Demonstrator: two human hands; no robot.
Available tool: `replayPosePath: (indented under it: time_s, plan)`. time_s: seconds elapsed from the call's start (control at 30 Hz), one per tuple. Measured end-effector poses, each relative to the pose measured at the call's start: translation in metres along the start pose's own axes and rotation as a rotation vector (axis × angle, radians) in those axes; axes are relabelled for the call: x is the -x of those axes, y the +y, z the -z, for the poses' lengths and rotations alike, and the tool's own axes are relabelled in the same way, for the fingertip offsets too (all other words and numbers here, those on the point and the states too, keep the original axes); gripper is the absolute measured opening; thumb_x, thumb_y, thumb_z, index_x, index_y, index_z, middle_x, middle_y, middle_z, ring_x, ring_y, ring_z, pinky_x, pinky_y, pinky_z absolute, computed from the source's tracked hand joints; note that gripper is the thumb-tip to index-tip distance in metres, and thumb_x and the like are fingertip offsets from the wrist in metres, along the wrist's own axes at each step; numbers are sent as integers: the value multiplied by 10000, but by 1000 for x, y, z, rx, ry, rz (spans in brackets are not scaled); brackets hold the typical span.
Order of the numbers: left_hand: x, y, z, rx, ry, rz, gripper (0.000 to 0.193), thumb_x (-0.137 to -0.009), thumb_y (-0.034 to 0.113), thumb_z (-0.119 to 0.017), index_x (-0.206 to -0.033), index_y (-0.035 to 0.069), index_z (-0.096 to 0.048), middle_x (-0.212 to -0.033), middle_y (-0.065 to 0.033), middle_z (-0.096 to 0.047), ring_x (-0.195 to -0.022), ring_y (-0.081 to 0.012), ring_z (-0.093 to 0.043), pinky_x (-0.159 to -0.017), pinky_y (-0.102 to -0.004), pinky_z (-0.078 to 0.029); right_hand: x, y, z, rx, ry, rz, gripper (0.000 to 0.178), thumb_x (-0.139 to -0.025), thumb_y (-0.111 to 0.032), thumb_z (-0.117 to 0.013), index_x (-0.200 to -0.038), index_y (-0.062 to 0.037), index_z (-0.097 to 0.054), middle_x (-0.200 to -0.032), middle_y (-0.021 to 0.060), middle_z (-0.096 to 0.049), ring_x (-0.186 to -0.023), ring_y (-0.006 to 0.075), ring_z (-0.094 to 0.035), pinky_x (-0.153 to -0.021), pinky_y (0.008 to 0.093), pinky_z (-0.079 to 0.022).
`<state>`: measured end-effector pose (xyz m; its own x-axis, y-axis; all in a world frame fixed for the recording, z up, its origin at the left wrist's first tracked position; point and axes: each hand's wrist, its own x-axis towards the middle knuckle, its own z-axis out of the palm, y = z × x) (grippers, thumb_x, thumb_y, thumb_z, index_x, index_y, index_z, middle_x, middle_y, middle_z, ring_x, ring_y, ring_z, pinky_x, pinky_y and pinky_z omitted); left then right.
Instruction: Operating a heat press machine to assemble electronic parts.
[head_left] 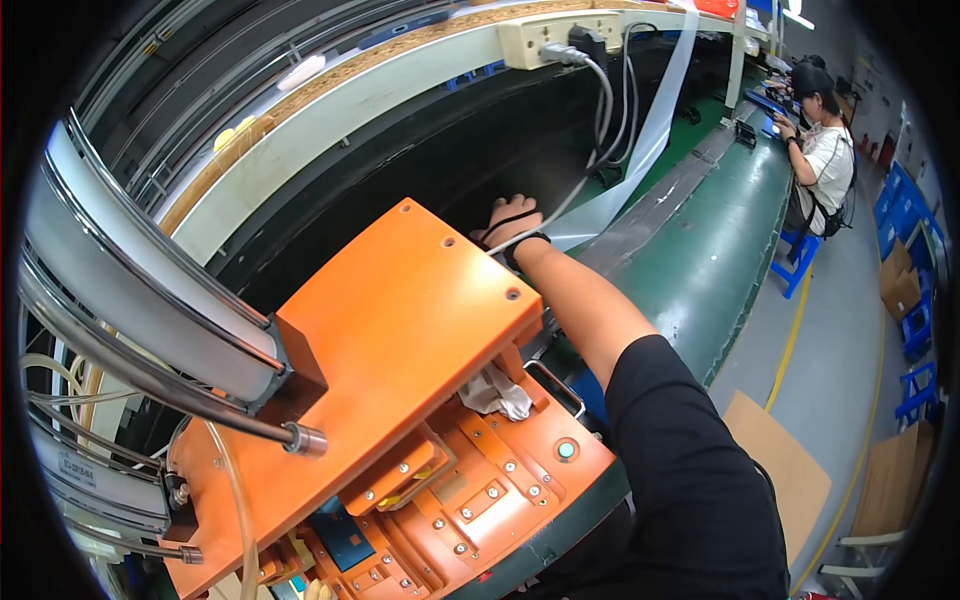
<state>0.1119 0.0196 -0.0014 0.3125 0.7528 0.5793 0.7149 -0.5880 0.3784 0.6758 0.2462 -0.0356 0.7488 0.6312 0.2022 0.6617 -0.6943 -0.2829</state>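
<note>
My right arm in a black sleeve reaches past an orange press machine [400, 300]. My right hand [512, 220], with dark bands at the hand and wrist, is beyond the upper plate's far corner, beside a grey cable [585, 185]. Its fingers are too unclear to tell what they hold, if anything. Pale tips at the lower edge look like fingers of my left hand [318, 590]; the rest is out of frame. Near them, a dark rectangular panel [342, 535] lies in the press's lower fixture. A crumpled white cloth [496, 392] is tucked under the upper plate.
Pneumatic cylinders [150, 260] and metal rods rise on the left. A round green button [566, 450] sits on the press base. A power strip [555, 42] is fixed to the shelf edge. Along a green bench [700, 260], a co-worker [825, 160] sits. Cardboard [775, 455] stands at right.
</note>
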Motion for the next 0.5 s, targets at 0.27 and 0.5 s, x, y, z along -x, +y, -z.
replayPosePath:
  time_s: [0.27, 0.5]
  plan:
    - [6, -4, -7, 49, 18, 61, 579, -980, 467, -456, -1211, -57, -543, -1252, -248, -547, -1159, -396, -522, -1028, -475, -376, -24, -7, -25, -62, -260, -188, 885, -756, -560, -702, -1430, -82, -384, -1376, 162, -506, -1238, 356, -536, -986, 418, -471]
    - [8, -7, -4, 89, 60, 77, 650, -951, 519, -484, -1220, -70, -541, -1227, -245, -555, -1143, -386, -526, -1011, -471, -379, -46, 42, -50, -326, -136, -13, 233, -824, -104, -577, -1004, 7, -674, -1078, 269, -651, -1085, 375, -621, -920, 417, -510]
